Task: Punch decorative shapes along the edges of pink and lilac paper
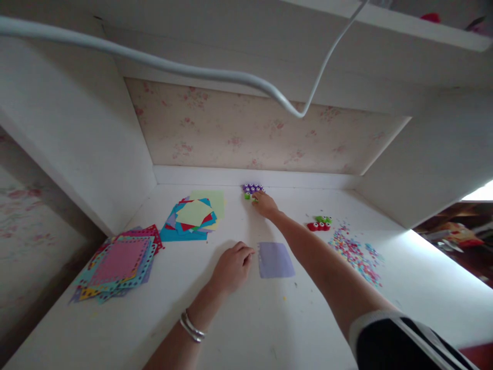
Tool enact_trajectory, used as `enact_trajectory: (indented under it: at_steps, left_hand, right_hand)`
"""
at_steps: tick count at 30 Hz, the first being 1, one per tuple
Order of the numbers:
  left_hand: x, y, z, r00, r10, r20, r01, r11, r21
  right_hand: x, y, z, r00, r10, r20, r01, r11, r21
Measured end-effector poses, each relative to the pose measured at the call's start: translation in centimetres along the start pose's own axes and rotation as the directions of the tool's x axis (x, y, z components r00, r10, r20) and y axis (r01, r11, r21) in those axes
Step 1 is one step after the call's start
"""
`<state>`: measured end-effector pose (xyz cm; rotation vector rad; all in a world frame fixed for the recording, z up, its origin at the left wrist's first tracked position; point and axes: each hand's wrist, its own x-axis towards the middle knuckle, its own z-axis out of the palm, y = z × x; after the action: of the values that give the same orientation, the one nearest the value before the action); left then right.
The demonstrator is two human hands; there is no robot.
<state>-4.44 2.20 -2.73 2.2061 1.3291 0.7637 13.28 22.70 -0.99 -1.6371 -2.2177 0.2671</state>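
Note:
My right hand reaches to the back of the table, its fingers closed on a small green eyed piece, which they mostly cover. Another green eyed piece sits just left of it. Several purple eyed pieces stand in rows behind, near the wall. My left hand rests on the table with its fingers curled in and nothing visible in them. Beside its fingertips lies a square sheet of purple paper, whose left edge looks notched.
Coloured paper sheets are piled at back left, with hole-edged sheets stacked nearer. On the right are red eyed pieces, green ones and scattered confetti. A white cable hangs across the top, under a shelf.

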Motion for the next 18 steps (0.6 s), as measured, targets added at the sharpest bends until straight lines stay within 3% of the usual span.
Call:
enact_trajectory:
  at_steps: [6,11,14,18]
  left_hand:
    - [-0.2,0.2,-0.1,0.999,-0.012,-0.048,0.01,0.999,-0.046]
    - [-0.3,0.0,0.3,0.981,-0.114,-0.157,0.103,0.992,-0.073]
    - [-0.3,-0.2,0.6,0.97,-0.148,-0.195,0.136,0.988,-0.071]
    - [-0.3,-0.3,0.9,0.977,-0.119,-0.179,0.112,0.993,-0.045]
  right_hand:
    - [-4.3,-1.8,-1.6,0.998,-0.018,-0.055,0.029,0.979,0.202]
    - [-12.0,-3.7,-2.4,0.981,-0.195,0.008,0.177,0.905,0.388]
    - [-15.8,-3.7,-1.7,0.967,-0.255,-0.028,0.238,0.851,0.468]
    - [-17.1,-3.7,-0.1,0.971,-0.221,-0.089,0.235,0.824,0.516]
